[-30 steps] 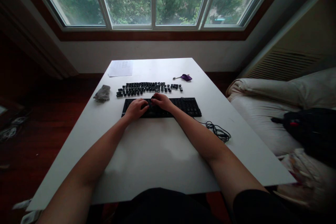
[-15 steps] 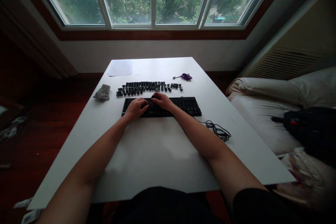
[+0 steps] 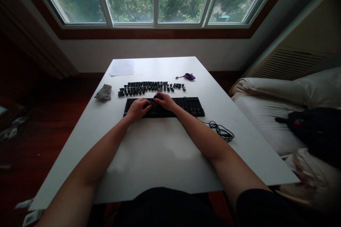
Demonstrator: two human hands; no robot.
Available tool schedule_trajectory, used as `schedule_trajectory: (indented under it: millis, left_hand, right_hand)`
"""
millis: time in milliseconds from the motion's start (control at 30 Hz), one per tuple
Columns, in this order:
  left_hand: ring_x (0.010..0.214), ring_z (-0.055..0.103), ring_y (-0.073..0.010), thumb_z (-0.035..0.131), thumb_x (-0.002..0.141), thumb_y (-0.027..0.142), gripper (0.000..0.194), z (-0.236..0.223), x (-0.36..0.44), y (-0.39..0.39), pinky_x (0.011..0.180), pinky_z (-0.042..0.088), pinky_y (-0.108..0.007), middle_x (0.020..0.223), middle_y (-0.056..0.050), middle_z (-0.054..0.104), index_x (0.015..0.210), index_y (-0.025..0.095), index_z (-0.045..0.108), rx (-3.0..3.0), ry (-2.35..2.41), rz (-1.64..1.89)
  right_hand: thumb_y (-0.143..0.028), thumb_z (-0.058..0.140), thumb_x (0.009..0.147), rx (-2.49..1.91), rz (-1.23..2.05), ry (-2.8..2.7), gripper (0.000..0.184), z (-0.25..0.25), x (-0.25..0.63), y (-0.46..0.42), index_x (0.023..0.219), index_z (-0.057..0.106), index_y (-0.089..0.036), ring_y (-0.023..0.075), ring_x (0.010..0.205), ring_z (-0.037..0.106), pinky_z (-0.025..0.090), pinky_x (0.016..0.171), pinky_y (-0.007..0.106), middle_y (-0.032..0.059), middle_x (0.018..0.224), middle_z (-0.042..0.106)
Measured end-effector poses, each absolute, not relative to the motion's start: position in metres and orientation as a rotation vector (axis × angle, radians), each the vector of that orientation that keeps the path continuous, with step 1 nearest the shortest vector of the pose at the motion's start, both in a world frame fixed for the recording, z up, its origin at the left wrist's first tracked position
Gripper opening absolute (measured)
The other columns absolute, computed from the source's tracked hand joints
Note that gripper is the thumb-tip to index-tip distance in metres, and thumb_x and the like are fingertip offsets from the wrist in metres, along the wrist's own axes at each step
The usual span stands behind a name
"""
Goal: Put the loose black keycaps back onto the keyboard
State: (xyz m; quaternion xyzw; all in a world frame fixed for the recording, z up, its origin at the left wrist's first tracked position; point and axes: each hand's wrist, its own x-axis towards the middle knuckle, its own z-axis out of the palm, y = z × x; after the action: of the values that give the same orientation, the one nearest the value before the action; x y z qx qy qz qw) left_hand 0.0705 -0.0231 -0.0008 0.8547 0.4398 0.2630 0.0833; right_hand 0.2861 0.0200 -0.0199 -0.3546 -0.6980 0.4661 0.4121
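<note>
A black keyboard [image 3: 186, 106] lies on the white table in front of me. My left hand [image 3: 137, 109] rests over its left part, thumb held apart from the curled fingers, with nothing visible in it. Over the middle, near the far edge, my right hand [image 3: 163, 101] pinches a small black piece that looks like a keycap [image 3: 155, 97]; the fingers partly cover it. Beyond the keyboard, loose black keycaps [image 3: 144, 87] stand in uneven rows. The keys beneath both hands are hidden.
A grey cloth [image 3: 103, 93] lies left of the keycaps. Behind them on the right is a purple item with a brush-like handle [image 3: 189, 76]. Paper [image 3: 122, 67] sits at the far left corner. A coiled cable [image 3: 222, 132] lies beside my right forearm. A sofa [image 3: 255, 113] stands to the right.
Both hands keep nearly the same place and pose on the keyboard. The whole scene has shifted slightly upward in view.
</note>
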Motion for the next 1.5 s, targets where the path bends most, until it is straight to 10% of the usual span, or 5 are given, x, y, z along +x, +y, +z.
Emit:
schedule_trajectory:
  millis: [1500]
  left_hand:
    - [0.093, 0.06, -0.0228, 0.058, 0.091, 0.034, 0.017, 0.0007, 0.0709, -0.0233, 0.085, 0.047, -0.038, 0.096, -0.006, 0.065, 0.099, 0.023, 0.068, 2.535, 1.317, 0.771]
  right_hand:
    - [-0.045, 0.067, 0.08, -0.895, 1.202, -1.734, 0.028, -0.0258, 0.2855, 0.0234, 0.087, 0.055, -0.02, 0.017, 0.069, 0.068, 0.057, 0.068, 0.031, -0.0003, 0.076, 0.069]
